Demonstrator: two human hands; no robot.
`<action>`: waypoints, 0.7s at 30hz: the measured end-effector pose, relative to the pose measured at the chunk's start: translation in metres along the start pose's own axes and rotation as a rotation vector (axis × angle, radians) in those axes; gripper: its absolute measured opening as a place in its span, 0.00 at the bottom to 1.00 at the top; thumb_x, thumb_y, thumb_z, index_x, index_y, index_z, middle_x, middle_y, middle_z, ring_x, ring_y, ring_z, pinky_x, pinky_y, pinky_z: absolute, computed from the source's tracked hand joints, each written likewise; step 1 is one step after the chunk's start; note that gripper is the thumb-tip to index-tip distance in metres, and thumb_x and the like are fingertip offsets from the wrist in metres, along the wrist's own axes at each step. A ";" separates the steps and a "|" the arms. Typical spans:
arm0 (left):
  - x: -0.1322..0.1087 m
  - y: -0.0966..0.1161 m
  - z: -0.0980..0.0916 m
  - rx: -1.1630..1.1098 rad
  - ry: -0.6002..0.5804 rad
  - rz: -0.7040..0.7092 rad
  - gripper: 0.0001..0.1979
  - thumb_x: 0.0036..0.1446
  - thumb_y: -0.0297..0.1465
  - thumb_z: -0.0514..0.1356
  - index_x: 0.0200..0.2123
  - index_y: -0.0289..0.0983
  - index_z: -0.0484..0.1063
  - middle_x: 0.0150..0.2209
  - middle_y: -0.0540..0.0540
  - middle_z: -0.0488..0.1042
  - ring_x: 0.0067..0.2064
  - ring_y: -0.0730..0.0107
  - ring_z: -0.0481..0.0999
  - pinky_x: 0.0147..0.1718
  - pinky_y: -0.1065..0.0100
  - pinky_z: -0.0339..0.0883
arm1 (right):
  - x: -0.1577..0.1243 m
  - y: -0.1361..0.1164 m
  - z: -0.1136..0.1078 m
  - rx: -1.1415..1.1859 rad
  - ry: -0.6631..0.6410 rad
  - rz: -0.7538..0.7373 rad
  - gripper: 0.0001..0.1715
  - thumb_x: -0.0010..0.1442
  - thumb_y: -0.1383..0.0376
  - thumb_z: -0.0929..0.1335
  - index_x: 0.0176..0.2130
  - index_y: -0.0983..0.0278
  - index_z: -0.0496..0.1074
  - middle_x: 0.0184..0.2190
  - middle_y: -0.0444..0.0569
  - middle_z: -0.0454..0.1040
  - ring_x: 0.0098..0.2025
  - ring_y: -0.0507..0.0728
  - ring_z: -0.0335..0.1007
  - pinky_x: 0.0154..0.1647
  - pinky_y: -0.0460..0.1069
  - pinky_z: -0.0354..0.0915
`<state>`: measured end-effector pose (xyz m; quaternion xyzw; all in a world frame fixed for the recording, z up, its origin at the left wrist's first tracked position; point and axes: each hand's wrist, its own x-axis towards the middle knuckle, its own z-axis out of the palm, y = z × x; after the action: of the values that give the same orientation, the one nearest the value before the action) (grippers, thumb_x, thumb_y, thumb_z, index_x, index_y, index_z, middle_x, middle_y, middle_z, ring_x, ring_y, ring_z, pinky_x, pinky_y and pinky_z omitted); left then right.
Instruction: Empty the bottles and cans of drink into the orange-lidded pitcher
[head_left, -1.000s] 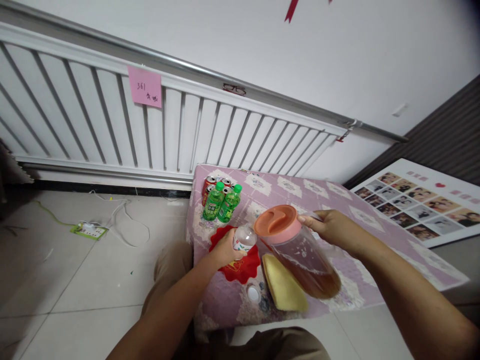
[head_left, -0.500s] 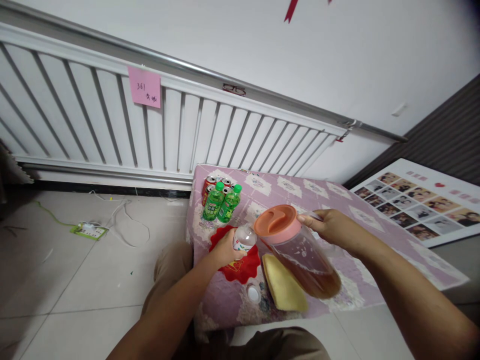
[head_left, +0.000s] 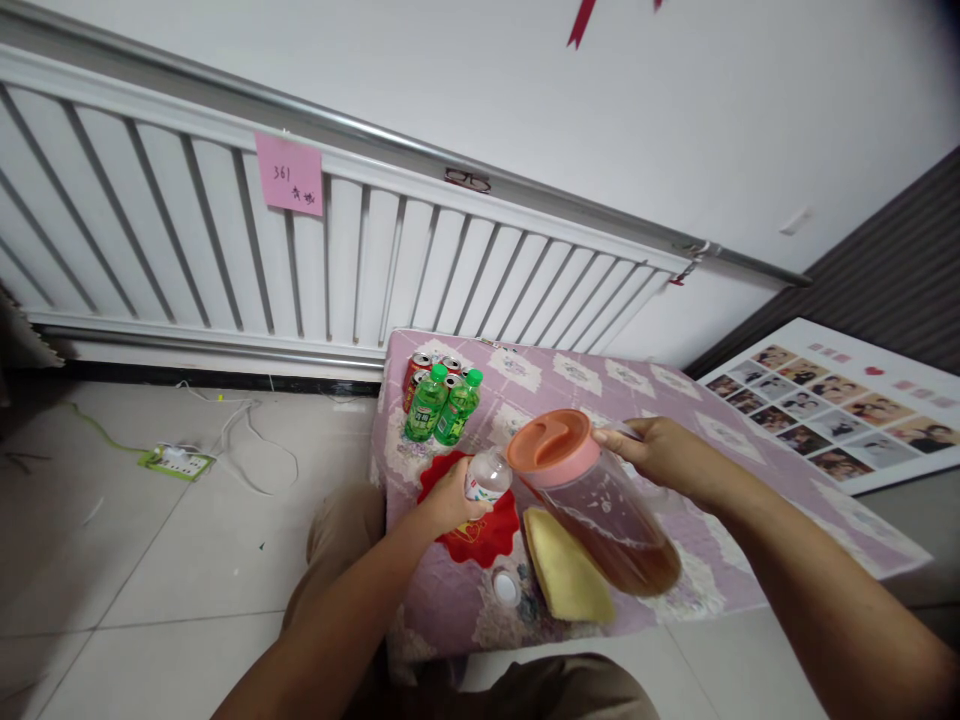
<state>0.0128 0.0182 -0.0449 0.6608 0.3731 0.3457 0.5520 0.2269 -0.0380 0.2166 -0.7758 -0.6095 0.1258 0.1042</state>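
My right hand [head_left: 660,452] grips the handle of a clear pitcher [head_left: 600,505] with an orange lid, tilted left and holding brown liquid. Its spout is right next to the mouth of a small clear bottle [head_left: 489,475], which my left hand [head_left: 448,498] holds upright over a red mat [head_left: 484,535]. A white bottle cap [head_left: 507,587] lies on the cloth-covered table [head_left: 675,400] in front of the mat. A yellow cloth [head_left: 566,580] lies under the pitcher.
Two green bottles [head_left: 442,405] and several red cans [head_left: 420,365] stand at the table's far left corner. A white radiator [head_left: 225,250] with a pink note [head_left: 289,174] runs along the wall. A power strip [head_left: 176,460] lies on the floor. A photo sheet [head_left: 840,400] lies at the right.
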 end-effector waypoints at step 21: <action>0.002 -0.004 0.001 0.018 0.016 0.023 0.32 0.42 0.27 0.71 0.52 0.37 0.65 0.49 0.41 0.75 0.49 0.59 0.75 0.49 0.63 0.66 | 0.002 0.000 0.000 -0.025 -0.012 0.006 0.40 0.45 0.28 0.65 0.18 0.61 0.63 0.17 0.42 0.61 0.21 0.52 0.55 0.22 0.48 0.54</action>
<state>0.0142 0.0195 -0.0489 0.6670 0.3731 0.3540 0.5391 0.2271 -0.0361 0.2163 -0.7780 -0.6094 0.1231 0.0905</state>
